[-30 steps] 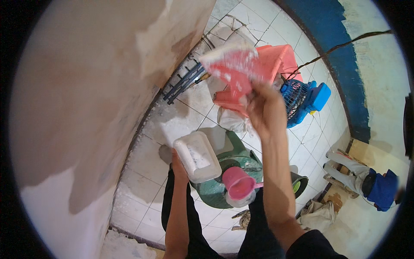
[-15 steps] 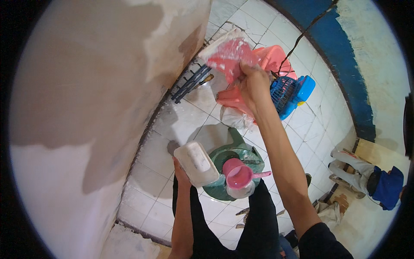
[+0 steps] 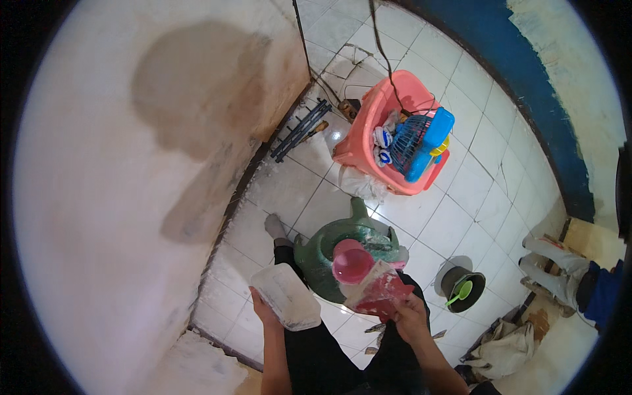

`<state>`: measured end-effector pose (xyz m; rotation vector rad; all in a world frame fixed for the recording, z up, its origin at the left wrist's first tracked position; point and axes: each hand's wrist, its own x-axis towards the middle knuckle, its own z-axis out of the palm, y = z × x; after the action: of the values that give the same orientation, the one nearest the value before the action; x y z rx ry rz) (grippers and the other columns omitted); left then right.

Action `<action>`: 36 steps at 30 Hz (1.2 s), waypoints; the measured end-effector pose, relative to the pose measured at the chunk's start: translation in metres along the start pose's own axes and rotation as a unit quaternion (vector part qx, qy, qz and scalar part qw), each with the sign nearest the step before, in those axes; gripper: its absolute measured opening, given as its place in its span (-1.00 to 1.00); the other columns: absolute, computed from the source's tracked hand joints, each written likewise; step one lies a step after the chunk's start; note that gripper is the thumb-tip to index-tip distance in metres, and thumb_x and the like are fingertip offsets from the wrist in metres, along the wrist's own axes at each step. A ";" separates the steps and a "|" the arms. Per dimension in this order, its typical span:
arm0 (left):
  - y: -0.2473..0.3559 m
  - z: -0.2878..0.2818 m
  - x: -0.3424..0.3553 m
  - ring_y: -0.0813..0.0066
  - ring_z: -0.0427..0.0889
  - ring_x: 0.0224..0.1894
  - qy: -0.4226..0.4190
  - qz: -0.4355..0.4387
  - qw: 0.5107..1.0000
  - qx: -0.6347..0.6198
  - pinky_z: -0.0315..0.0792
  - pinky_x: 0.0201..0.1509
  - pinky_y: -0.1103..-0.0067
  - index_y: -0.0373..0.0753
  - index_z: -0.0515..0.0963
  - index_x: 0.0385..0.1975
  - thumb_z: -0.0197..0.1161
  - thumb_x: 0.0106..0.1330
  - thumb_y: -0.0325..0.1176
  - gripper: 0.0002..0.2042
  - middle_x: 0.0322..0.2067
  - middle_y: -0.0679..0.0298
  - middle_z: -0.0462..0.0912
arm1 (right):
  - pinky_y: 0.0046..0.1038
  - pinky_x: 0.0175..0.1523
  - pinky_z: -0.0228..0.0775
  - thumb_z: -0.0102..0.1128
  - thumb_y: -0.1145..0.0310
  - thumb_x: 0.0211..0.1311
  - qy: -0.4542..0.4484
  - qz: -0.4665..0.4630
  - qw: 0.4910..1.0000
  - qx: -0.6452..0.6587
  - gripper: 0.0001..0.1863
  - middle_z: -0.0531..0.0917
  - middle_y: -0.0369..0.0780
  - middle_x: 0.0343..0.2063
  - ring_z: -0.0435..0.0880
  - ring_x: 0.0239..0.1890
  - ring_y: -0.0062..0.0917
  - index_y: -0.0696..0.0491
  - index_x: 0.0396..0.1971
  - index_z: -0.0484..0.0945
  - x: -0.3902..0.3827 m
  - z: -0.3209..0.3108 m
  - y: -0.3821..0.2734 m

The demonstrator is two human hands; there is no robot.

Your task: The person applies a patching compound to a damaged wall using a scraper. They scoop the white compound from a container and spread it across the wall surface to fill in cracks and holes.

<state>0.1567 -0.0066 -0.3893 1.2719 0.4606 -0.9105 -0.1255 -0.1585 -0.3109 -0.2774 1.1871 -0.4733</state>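
My left hand is closed on the edge of a white rectangular plastic tub with chalky residue. In my right hand is a flat red putty scraper, its far edge smeared with white paste. The scraper sits low in front of me, to the right of the tub and apart from it. Just beyond the two stands a green plastic stool or chair, also spattered white. A pink dipper rests on it, its handle partly hidden behind the scraper.
Ahead, a pink basin holds a blue fan and small packets. A dark bucket with a green ladle stands right. Grey racks lie by the left wall. Another person is at far right.
My right hand has come back from the wall at the upper left with the scraper, down beside the tub. The tub has lowered slightly. The pink basin and the dark bucket now show fully.
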 end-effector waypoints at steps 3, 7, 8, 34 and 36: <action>-0.016 0.009 -0.040 0.14 0.55 0.10 0.019 0.019 0.999 -0.040 0.46 0.20 0.27 -0.31 0.31 0.26 -0.32 0.54 0.08 -0.41 0.11 0.04 0.50 | -0.44 -0.08 0.53 0.12 0.48 0.33 0.015 -0.018 1.000 -0.020 -0.79 0.67 -0.23 -0.16 0.66 -0.16 -0.50 0.13 -0.07 0.56 -0.009 -0.051 -0.031; -0.046 0.011 -0.087 0.19 0.59 0.03 -0.024 -0.010 0.996 -0.088 0.51 0.12 0.33 -0.28 0.31 0.26 -0.30 0.54 0.09 -0.41 0.07 0.07 0.54 | -0.51 -0.26 0.44 0.19 0.43 0.32 0.083 -0.106 0.980 -0.149 -0.86 0.63 -0.31 -0.37 0.58 -0.37 -0.60 0.11 -0.17 0.56 -0.040 -0.138 -0.085; -0.051 0.013 -0.093 0.19 0.59 0.03 -0.017 -0.009 0.997 -0.081 0.51 0.12 0.33 -0.28 0.30 0.27 -0.30 0.53 0.10 -0.41 0.07 0.07 0.54 | -0.51 -0.30 0.41 0.19 0.42 0.32 0.111 -0.124 0.972 -0.168 -0.87 0.60 -0.33 -0.42 0.54 -0.43 -0.62 0.11 -0.20 0.56 -0.053 -0.139 -0.102; 0.043 0.021 -0.260 0.30 0.62 0.04 -0.110 0.027 0.967 -0.228 0.52 0.13 0.38 -0.32 0.36 0.21 -0.18 0.48 0.18 -0.36 0.05 0.10 0.57 | -0.57 -0.14 0.41 0.10 0.50 0.34 -0.165 -0.203 0.880 -0.396 -0.85 0.66 -0.24 -0.24 0.59 -0.27 -0.68 0.21 -0.17 0.58 -0.222 0.091 -0.055; 0.032 0.028 -0.272 0.30 0.62 0.04 -0.115 0.042 0.963 -0.241 0.52 0.13 0.38 -0.33 0.36 0.21 -0.19 0.49 0.18 -0.35 0.05 0.09 0.57 | -0.56 -0.21 0.40 0.13 0.51 0.26 -0.177 -0.249 0.846 -0.437 -0.87 0.64 -0.23 -0.30 0.58 -0.31 -0.56 0.23 -0.25 0.59 -0.237 0.109 -0.058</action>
<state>0.0180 0.0555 -0.1603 0.7263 0.4085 -0.8008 -0.1058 -0.0966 -0.0516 -1.4321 0.8839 -0.2708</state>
